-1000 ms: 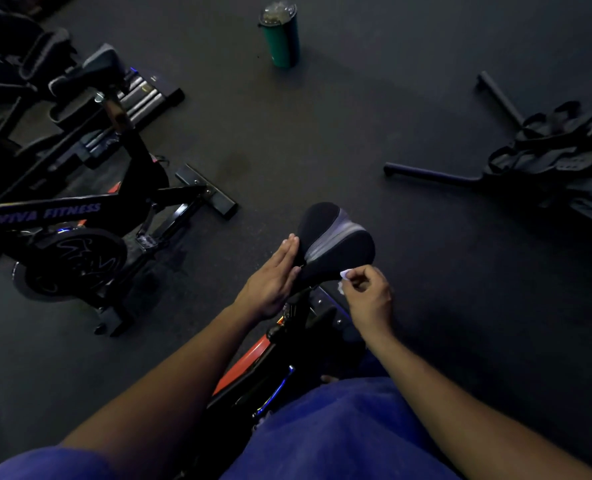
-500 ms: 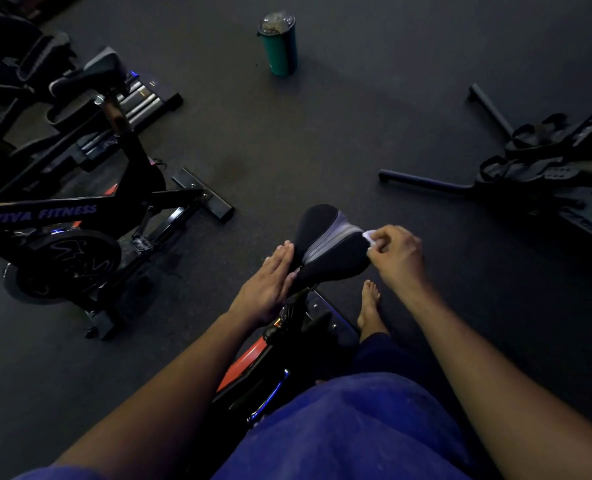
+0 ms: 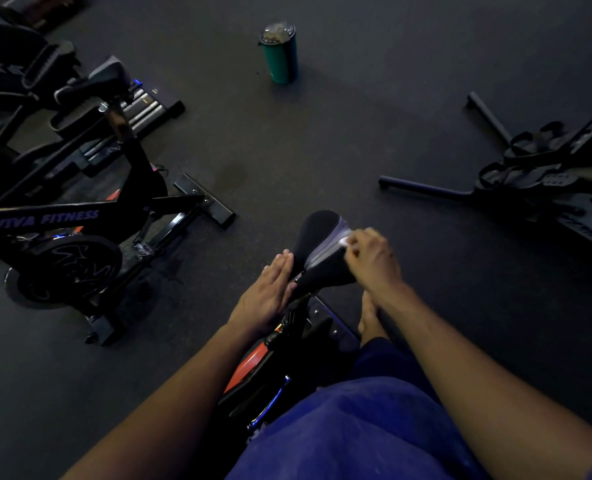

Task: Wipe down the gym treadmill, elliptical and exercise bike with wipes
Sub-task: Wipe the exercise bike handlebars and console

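The left hand (image 3: pixel 266 296) lay flat, fingers straight, against the left side of the bike saddle (image 3: pixel 324 252); the right hand (image 3: pixel 370 259) pinched a white wipe (image 3: pixel 345 241) against the saddle's grey band.

A single wide-angle head-worn camera looks forward and steeply down from above the person's own forearms, close over the bike saddle (image 3: pixel 322 251) at centre frame, taking in the dark floor (image 3: pixel 322 140) out to a second exercise bike (image 3: pixel 80 216) at left.
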